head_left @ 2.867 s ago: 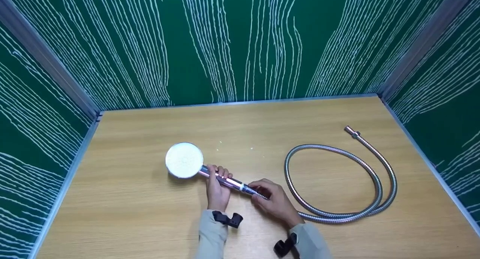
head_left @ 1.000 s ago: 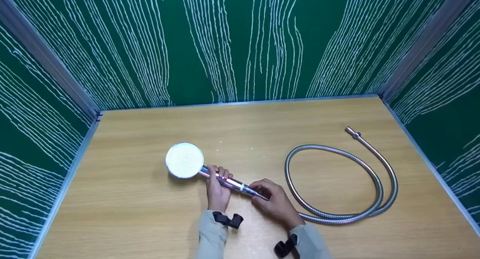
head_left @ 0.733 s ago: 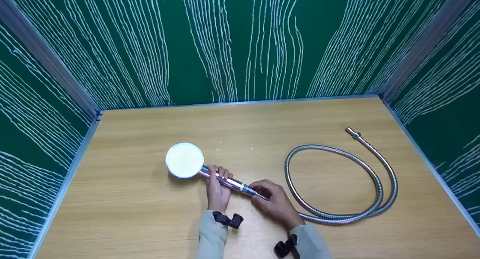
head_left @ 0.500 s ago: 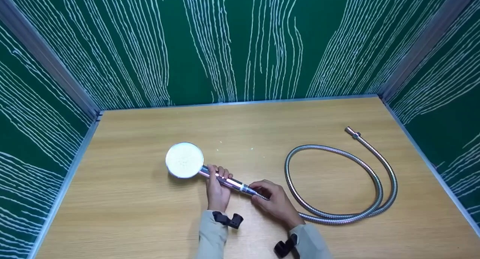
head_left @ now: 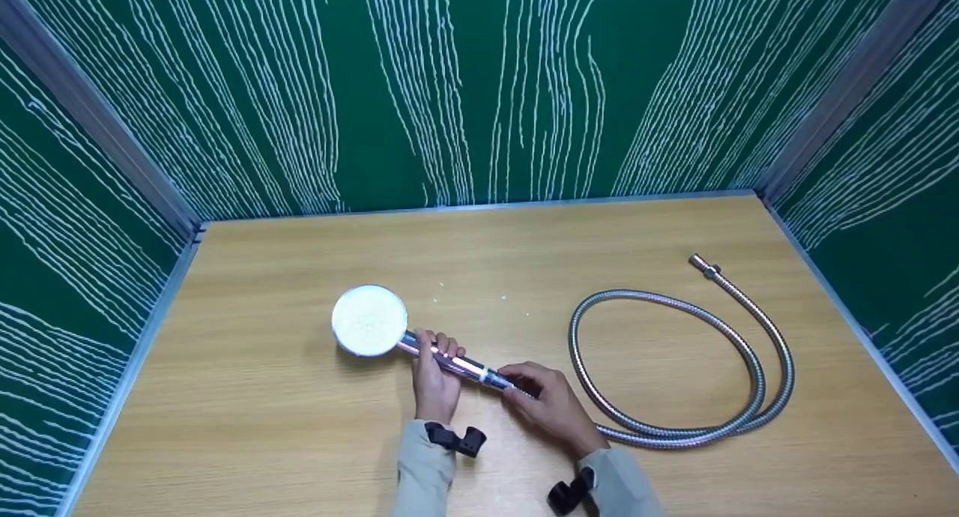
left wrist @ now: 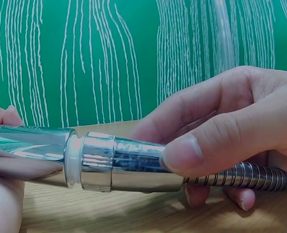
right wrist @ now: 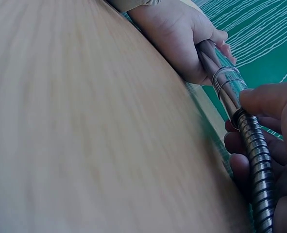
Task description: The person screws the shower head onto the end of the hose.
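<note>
A chrome shower head [head_left: 369, 321] with a round white face sits left of centre in the head view, its handle slanting down to the right. My left hand [head_left: 437, 382] grips that handle, fingers wrapped over it. At the handle's lower end, past a pale ring, is the tapered metal connector [left wrist: 138, 165] of the shower hose [right wrist: 260, 170]. The thumb and fingers of my right hand [head_left: 551, 404] pinch this connector where the ribbed hose begins. In the left wrist view a narrow pale band shows between handle and connector.
The rest of the hose lies looped on the wooden table [head_left: 262, 397] at the right, its free end fitting [head_left: 703, 264] pointing to the back. Small white specks dot the table's middle. Green walls [head_left: 479, 90] with white lines stand at the back and sides.
Both hands stay in place on the handle and connector. The right hand's fingers have shifted very slightly around the connector; shower head and hose loop look the same.
</note>
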Demonstrator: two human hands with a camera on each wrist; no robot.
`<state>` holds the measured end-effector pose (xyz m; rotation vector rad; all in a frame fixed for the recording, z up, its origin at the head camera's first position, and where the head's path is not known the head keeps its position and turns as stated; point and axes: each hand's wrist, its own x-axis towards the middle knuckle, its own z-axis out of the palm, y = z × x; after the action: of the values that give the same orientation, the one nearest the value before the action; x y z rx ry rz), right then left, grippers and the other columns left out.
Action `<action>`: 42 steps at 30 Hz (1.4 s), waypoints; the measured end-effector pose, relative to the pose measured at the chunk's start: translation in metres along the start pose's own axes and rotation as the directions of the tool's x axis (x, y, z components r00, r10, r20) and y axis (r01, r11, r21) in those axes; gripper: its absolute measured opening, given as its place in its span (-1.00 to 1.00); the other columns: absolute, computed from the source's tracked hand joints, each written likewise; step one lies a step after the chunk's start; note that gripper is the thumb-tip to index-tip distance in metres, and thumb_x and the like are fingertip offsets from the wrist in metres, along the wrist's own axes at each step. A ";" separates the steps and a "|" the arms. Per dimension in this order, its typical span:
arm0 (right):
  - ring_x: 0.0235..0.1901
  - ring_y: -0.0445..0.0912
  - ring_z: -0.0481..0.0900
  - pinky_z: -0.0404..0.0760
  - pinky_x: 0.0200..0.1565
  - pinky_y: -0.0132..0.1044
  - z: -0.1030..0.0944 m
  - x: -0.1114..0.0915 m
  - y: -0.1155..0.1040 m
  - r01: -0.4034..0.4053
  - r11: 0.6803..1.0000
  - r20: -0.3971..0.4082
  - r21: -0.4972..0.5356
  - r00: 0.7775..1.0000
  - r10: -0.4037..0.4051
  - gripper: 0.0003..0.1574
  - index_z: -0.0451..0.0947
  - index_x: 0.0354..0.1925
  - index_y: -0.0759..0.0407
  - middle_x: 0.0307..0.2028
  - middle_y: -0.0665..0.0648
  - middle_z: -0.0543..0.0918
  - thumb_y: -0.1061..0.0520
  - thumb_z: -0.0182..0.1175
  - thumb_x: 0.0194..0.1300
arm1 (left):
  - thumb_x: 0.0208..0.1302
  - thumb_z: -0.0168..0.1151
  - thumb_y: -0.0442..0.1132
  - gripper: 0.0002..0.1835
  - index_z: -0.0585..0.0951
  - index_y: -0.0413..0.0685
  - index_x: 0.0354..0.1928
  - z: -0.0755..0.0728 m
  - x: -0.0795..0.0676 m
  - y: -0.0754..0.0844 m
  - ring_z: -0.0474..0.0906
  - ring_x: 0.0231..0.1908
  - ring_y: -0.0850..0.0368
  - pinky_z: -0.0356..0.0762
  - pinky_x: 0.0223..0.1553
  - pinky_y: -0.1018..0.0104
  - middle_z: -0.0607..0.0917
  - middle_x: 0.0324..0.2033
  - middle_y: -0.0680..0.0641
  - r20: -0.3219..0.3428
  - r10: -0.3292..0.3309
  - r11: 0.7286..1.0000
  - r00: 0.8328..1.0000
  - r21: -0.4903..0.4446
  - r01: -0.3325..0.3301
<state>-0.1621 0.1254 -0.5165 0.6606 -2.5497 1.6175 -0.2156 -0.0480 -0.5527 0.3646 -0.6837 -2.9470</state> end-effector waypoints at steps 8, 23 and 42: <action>-0.34 -0.16 0.55 0.52 -0.25 -0.37 -0.003 0.000 -0.006 -0.047 0.999 0.027 0.001 0.999 0.047 -0.72 0.59 -0.09 0.37 -0.23 0.25 0.69 0.37 0.23 0.19 | 0.41 -0.18 0.07 -0.63 0.28 0.02 -0.50 -0.002 0.001 -0.001 0.20 -0.59 0.25 0.22 -0.40 0.39 0.28 -0.67 0.09 0.021 0.009 1.000 1.000 0.001 -0.009; -0.35 -0.17 0.56 0.53 -0.26 -0.38 -0.002 0.000 -0.003 -0.015 1.000 0.024 0.013 1.000 0.015 -0.70 0.57 -0.09 0.41 -0.24 0.27 0.69 0.37 0.24 0.17 | 0.45 -0.20 0.02 -0.64 0.28 0.00 -0.48 -0.001 0.000 0.000 0.22 -0.59 0.23 0.24 -0.39 0.38 0.31 -0.66 0.08 0.001 0.001 1.000 1.000 -0.006 -0.001; -0.37 -0.06 0.56 0.53 -0.33 -0.37 0.007 0.001 0.023 0.007 0.999 -0.023 0.041 1.000 -0.006 -0.51 0.49 -0.13 0.36 -0.31 0.26 0.59 0.46 0.39 -0.10 | 0.32 -0.12 0.13 -0.62 0.28 0.02 -0.50 -0.001 0.000 0.000 0.19 -0.59 0.25 0.21 -0.40 0.39 0.28 -0.67 0.10 -0.003 0.006 1.000 1.000 0.016 -0.006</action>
<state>-0.1703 0.1269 -0.5391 0.6494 -2.5022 1.6696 -0.2155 -0.0479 -0.5537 0.3680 -0.7067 -2.9364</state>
